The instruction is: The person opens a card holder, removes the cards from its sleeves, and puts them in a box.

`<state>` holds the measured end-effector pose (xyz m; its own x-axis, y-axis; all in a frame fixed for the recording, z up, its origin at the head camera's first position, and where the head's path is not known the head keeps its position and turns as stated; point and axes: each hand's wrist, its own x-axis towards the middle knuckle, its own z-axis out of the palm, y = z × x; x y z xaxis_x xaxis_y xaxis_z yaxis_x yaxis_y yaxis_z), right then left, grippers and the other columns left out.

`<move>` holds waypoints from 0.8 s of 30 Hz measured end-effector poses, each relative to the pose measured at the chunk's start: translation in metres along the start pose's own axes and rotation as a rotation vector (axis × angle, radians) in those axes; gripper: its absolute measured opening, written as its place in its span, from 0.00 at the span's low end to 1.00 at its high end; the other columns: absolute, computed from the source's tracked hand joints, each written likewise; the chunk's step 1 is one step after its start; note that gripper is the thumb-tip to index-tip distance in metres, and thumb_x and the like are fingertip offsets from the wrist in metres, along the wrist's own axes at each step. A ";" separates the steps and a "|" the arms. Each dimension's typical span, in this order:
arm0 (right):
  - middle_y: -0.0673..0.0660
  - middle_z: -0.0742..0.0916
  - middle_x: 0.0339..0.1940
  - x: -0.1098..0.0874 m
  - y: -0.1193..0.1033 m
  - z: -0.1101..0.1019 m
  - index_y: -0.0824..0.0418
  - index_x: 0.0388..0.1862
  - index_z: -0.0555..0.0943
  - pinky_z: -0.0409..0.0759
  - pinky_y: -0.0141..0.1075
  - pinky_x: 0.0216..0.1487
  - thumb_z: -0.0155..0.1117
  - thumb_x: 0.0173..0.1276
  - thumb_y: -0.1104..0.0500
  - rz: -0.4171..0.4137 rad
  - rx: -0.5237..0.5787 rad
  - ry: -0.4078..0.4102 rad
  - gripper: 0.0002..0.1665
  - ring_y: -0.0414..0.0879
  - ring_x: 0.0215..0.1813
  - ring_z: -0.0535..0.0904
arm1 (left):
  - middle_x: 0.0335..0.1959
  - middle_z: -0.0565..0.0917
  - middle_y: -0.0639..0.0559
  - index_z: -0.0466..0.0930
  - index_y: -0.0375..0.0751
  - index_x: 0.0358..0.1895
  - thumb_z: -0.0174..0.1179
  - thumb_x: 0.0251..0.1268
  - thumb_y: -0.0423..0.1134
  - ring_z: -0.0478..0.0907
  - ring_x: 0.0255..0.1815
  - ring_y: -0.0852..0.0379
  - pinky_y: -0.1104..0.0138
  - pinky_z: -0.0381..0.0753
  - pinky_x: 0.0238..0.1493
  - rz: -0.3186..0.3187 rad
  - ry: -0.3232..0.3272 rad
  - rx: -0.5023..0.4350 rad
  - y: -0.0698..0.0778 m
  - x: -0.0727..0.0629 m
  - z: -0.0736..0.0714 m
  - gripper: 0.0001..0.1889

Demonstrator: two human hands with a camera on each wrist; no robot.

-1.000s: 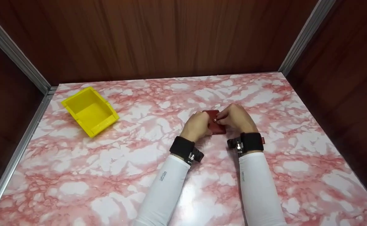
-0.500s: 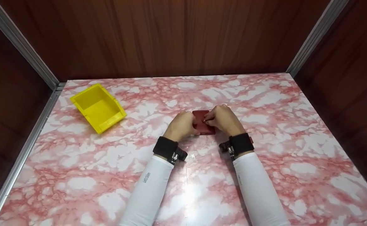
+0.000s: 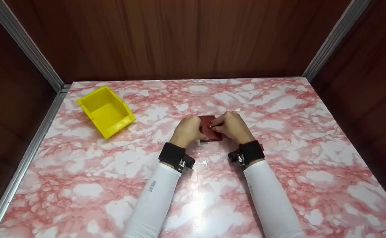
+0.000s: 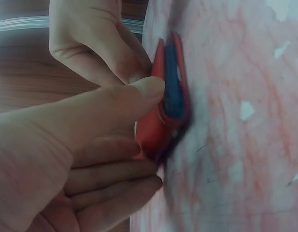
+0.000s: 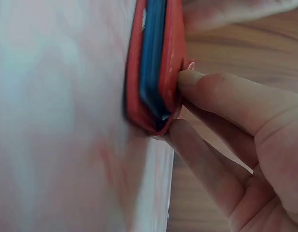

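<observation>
A small red card holder [image 3: 207, 132] with a snap strap lies under both hands on the marbled table. My left hand [image 3: 187, 130] grips its left edge, with the thumb [image 4: 148, 88] on the near end and the fingers curled at the side. From the right, my right hand [image 3: 234, 127] pinches the strap by its shiny snap [image 3: 210, 126]. The right wrist view shows thumb and forefinger at the strap tab [image 5: 190, 65]. Blue inner sleeves [image 5: 153, 53] show between the red covers. Whether the snap is fastened cannot be seen.
A yellow open bin [image 3: 115, 127] stands at the back left of the pink-and-white table [image 3: 97, 191]. Dark wood panels [image 3: 186, 39] with metal corner rails [image 3: 331, 36] enclose the back and sides.
Both hands and the card holder have shifted left over the table, towards the yellow bin. More of the holder's face shows beside my left hand. The head view has shifted slightly too.
</observation>
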<state>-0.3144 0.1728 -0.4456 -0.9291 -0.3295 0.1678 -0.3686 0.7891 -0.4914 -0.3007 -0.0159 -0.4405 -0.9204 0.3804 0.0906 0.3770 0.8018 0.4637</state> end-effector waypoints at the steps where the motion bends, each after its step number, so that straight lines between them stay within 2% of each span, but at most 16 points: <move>1: 0.47 0.89 0.36 0.001 -0.004 0.002 0.52 0.38 0.87 0.81 0.36 0.47 0.71 0.54 0.57 -0.022 -0.008 -0.002 0.10 0.42 0.45 0.83 | 0.22 0.83 0.54 0.81 0.43 0.22 0.75 0.38 0.47 0.78 0.28 0.56 0.65 0.77 0.33 -0.011 0.014 0.022 0.000 -0.001 -0.002 0.15; 4: 0.47 0.89 0.34 0.002 -0.014 0.011 0.51 0.36 0.88 0.81 0.35 0.44 0.70 0.54 0.58 -0.070 -0.026 0.001 0.09 0.41 0.41 0.84 | 0.24 0.84 0.53 0.82 0.43 0.22 0.75 0.37 0.45 0.80 0.29 0.55 0.64 0.79 0.35 -0.031 0.025 0.053 -0.003 -0.004 -0.007 0.13; 9: 0.46 0.89 0.30 0.004 -0.029 0.024 0.51 0.32 0.88 0.81 0.33 0.41 0.70 0.54 0.60 -0.117 -0.034 0.023 0.07 0.40 0.37 0.83 | 0.25 0.85 0.54 0.85 0.44 0.23 0.76 0.35 0.46 0.81 0.30 0.56 0.64 0.80 0.36 -0.024 0.030 0.034 -0.010 -0.009 -0.013 0.13; 15: 0.46 0.89 0.28 0.003 -0.045 0.034 0.51 0.30 0.88 0.80 0.32 0.36 0.70 0.53 0.61 -0.171 -0.074 0.049 0.06 0.39 0.32 0.82 | 0.24 0.84 0.50 0.81 0.41 0.21 0.78 0.29 0.48 0.79 0.27 0.54 0.62 0.79 0.33 -0.071 0.066 0.050 -0.016 -0.020 -0.019 0.19; 19: 0.47 0.89 0.28 0.003 -0.053 0.041 0.51 0.29 0.88 0.80 0.31 0.33 0.69 0.54 0.61 -0.207 -0.075 0.038 0.05 0.38 0.31 0.82 | 0.19 0.82 0.51 0.79 0.42 0.17 0.79 0.26 0.50 0.77 0.23 0.55 0.62 0.78 0.29 -0.110 0.090 0.018 -0.020 -0.030 -0.021 0.20; 24: 0.48 0.89 0.29 0.002 -0.058 0.043 0.53 0.31 0.88 0.81 0.31 0.34 0.70 0.54 0.62 -0.208 -0.057 0.045 0.06 0.39 0.32 0.83 | 0.12 0.80 0.54 0.79 0.41 0.13 0.78 0.28 0.49 0.76 0.19 0.57 0.65 0.76 0.23 -0.097 0.107 -0.055 -0.024 -0.038 -0.022 0.19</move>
<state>-0.2936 0.1039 -0.4539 -0.8329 -0.4655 0.2993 -0.5522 0.7350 -0.3935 -0.2775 -0.0595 -0.4360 -0.9591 0.2489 0.1347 0.2822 0.8047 0.5223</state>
